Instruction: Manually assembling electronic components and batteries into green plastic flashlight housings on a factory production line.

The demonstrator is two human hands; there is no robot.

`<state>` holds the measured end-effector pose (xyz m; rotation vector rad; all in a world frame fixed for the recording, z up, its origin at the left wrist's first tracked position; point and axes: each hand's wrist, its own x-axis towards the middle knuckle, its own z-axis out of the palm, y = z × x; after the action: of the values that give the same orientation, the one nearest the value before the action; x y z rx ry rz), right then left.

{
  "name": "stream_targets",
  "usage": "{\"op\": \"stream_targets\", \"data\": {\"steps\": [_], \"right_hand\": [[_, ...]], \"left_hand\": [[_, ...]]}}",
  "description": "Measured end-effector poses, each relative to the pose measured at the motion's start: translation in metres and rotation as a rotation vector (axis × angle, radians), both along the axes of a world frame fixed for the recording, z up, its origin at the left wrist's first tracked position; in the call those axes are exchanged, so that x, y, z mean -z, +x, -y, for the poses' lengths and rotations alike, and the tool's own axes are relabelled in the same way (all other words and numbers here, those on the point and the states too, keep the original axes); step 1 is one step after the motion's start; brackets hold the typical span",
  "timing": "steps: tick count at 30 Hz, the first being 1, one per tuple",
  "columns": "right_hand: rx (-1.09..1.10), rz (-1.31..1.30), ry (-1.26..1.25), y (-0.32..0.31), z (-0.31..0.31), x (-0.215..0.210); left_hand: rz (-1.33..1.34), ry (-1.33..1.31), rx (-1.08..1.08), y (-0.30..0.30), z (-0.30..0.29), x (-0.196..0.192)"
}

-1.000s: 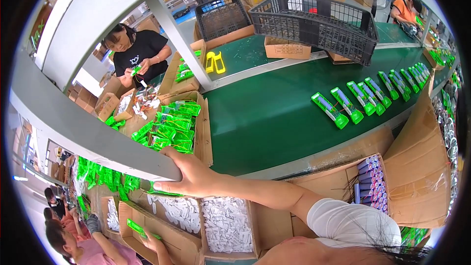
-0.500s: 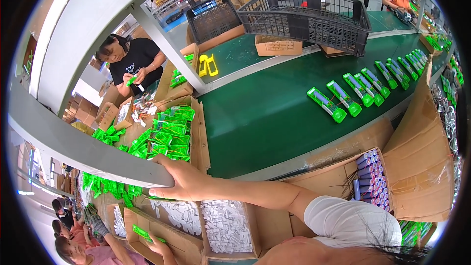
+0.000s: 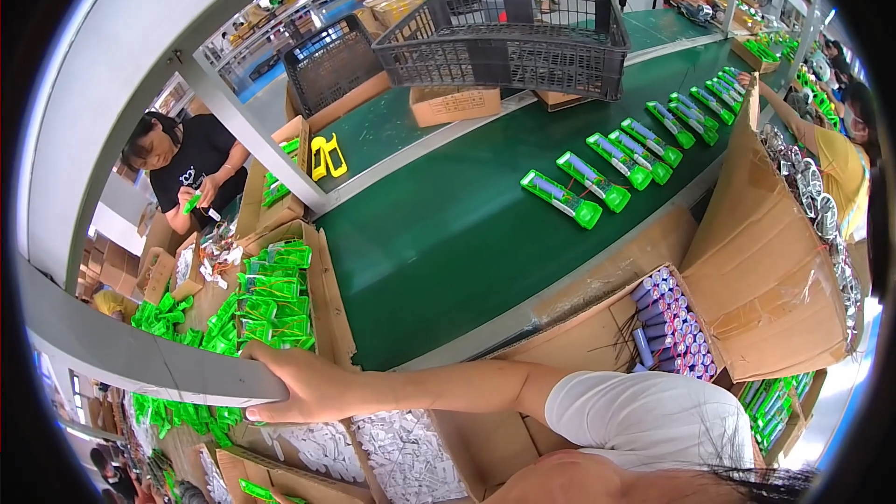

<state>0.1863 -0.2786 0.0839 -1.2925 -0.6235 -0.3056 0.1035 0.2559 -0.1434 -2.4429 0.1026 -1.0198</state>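
Head view: our left hand [image 3: 313, 383] grips the grey bar [image 3: 140, 359] beside the box of green parts [image 3: 271, 303]; we cannot see our right hand.

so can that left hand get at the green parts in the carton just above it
Probably yes: the left hand rests on the grey bar, right beside the carton of green parts, and nothing lies between them.

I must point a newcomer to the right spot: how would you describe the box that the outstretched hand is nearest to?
Start at the green conveyor belt and go to its near left corner. There the left hand grips a grey beam, and right above it lies an open cardboard box heaped with bright green packs; the boxes below hold white pieces.
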Motion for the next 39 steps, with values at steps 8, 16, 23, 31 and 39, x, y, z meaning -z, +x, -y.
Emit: {"op": "stream_targets", "data": {"steps": [8, 16, 23, 31, 39], "right_hand": [[0.001, -0.017, -0.023, 0.000, 0.009, -0.007], [-0.022, -0.036, -0.032, -0.004, 0.006, -0.002], [0.047, -0.012, -0.030, -0.001, 0.002, 0.001], [0.434, 0.011, -0.688, -0.022, 0.016, 0.020], [0.119, 1.139, -0.913, -0.184, 0.089, 0.024]], "left_hand": [[-0.041, -0.516, 0.066, 0.014, 0.039, -0.031], [-0.137, -1.042, -0.098, 0.008, 0.011, -0.006], [-0.083, -1.712, -0.002, 0.023, 0.057, -0.051], [-0.398, -2.288, 0.419, -0.098, 0.264, -0.176], [-1.003, -2.965, 0.710, -0.140, 0.423, -0.170]]}}
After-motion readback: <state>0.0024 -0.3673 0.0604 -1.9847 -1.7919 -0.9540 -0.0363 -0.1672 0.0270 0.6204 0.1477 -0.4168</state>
